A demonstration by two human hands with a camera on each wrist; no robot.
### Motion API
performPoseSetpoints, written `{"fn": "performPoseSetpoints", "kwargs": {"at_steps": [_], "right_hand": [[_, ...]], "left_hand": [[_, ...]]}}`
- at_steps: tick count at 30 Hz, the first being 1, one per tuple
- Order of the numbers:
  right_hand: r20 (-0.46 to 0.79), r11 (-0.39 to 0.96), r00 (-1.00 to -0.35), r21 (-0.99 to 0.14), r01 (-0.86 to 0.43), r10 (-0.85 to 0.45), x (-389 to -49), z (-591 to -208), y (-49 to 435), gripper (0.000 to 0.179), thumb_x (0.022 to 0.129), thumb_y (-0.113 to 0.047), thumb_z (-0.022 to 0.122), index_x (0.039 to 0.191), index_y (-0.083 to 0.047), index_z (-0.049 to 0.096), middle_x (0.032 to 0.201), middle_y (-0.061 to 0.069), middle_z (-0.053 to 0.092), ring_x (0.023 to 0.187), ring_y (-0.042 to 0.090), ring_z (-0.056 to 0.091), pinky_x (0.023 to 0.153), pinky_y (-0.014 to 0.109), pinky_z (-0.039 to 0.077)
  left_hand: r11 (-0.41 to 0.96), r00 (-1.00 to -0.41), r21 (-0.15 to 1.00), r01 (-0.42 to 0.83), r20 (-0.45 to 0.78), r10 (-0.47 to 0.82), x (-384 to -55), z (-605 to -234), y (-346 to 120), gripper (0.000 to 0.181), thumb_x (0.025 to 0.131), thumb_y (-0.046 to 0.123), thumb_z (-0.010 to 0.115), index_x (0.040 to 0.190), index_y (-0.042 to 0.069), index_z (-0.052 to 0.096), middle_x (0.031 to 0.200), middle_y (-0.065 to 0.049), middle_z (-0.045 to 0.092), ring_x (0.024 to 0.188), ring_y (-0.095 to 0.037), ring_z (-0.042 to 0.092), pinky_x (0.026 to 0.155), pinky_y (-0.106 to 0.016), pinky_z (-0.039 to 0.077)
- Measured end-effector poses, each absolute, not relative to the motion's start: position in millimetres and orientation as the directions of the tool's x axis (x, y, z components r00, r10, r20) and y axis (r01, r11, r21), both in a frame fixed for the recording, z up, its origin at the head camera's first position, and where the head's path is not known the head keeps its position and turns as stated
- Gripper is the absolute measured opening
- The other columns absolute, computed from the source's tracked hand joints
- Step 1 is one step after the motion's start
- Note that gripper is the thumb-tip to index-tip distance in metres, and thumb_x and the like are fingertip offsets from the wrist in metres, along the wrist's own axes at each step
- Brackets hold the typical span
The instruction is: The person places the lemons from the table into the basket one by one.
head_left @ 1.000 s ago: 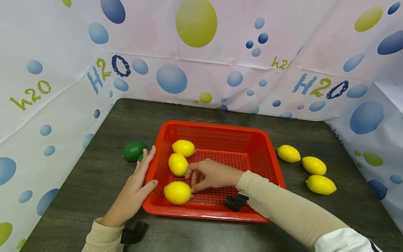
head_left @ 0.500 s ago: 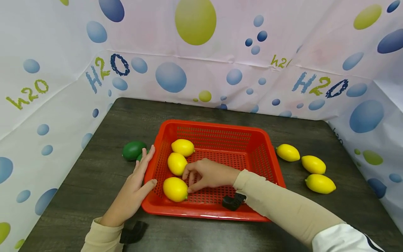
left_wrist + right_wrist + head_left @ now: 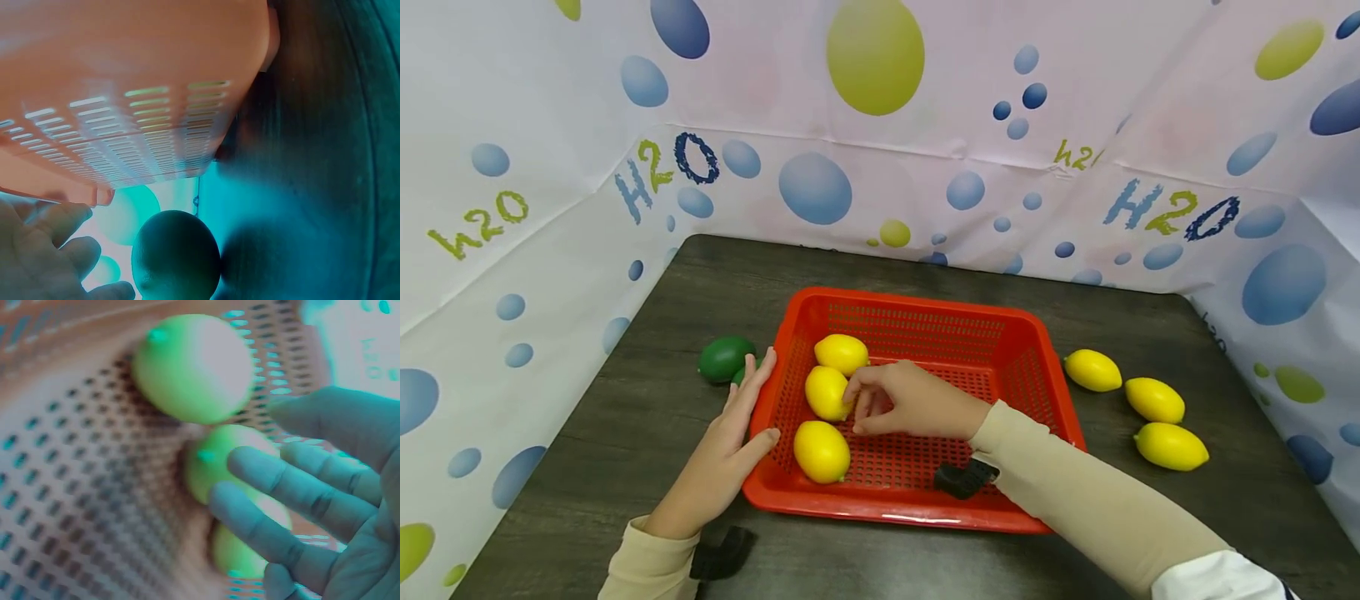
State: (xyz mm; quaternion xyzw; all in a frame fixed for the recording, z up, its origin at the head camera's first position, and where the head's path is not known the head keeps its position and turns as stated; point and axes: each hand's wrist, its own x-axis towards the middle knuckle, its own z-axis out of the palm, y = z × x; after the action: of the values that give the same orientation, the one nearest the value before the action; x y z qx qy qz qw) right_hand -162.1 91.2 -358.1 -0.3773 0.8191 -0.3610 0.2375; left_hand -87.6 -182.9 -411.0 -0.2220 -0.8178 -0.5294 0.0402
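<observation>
Three yellow lemons stand in a row along the left side of a red plastic basket point(image 3: 951, 521): a front lemon point(image 3: 822, 452), a middle lemon point(image 3: 826, 393) and a back lemon point(image 3: 842, 355). Over the basket floor, my right hand point(image 3: 917, 402) has loosely bent fingers, with its fingertips right at the middle lemon. In the right wrist view, thumb and fingers are spread apart with nothing between them, and two fingers overlap the middle lemon point(image 3: 215, 459). My left hand point(image 3: 726, 458) rests along the basket's left rim, fingers straight.
Left of the basket lies a dark green oval fruit point(image 3: 724, 359), with another green one partly hidden by my left fingers. Several lemons are in view; a group of three, including a near lemon point(image 3: 1171, 447), lies right of the basket. A printed sheet point(image 3: 887, 183) encloses the table.
The front lemon has turned, its tip swinging from right to downward. My right hand has let go of it and moved slightly away toward the back. The left hand stays at the rim.
</observation>
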Motion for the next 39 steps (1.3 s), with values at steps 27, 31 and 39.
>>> {"fn": "performPoseSetpoints", "kwargs": {"at_steps": [27,31,39], "right_hand": [[0.335,0.728,-0.83,-0.403,-0.555,-0.447,-121.7,-281.3,208.7,0.036,0.081,-0.008,0.088,0.112,-0.02,0.071,0.098,-0.014,0.073,0.09,0.006,0.068,0.079,0.032,0.053],[0.37,0.76,-0.843,-0.387,-0.522,-0.39,-115.4,-284.2,227.7,0.039,0.079,-0.007,0.089,0.112,-0.02,0.072,0.097,-0.012,0.074,0.087,0.007,0.069,0.077,0.023,0.051],[0.337,0.807,-0.91,-0.451,-0.38,-0.24,-99.5,-290.6,265.0,0.041,0.08,-0.009,0.089,0.116,-0.023,0.072,0.097,-0.006,0.076,0.088,-0.007,0.064,0.074,0.012,0.046]], "left_hand": [[0.361,-0.917,0.864,0.351,0.241,0.317,-87.8,-404.6,-184.4,0.08,0.102,0.006,0.056,0.167,0.024,0.014,0.172,-0.007,0.01,0.158,-0.033,-0.006,0.119,-0.069,-0.006],[0.359,-0.918,0.866,0.348,0.237,0.319,-88.5,-404.1,-184.5,0.081,0.101,0.005,0.056,0.167,0.025,0.014,0.172,-0.007,0.011,0.158,-0.032,-0.006,0.119,-0.069,-0.007],[0.344,-0.915,0.871,0.35,0.239,0.325,-87.6,-404.6,-185.2,0.08,0.102,0.005,0.055,0.167,0.024,0.014,0.172,-0.008,0.01,0.158,-0.032,-0.007,0.119,-0.069,-0.008]]}}
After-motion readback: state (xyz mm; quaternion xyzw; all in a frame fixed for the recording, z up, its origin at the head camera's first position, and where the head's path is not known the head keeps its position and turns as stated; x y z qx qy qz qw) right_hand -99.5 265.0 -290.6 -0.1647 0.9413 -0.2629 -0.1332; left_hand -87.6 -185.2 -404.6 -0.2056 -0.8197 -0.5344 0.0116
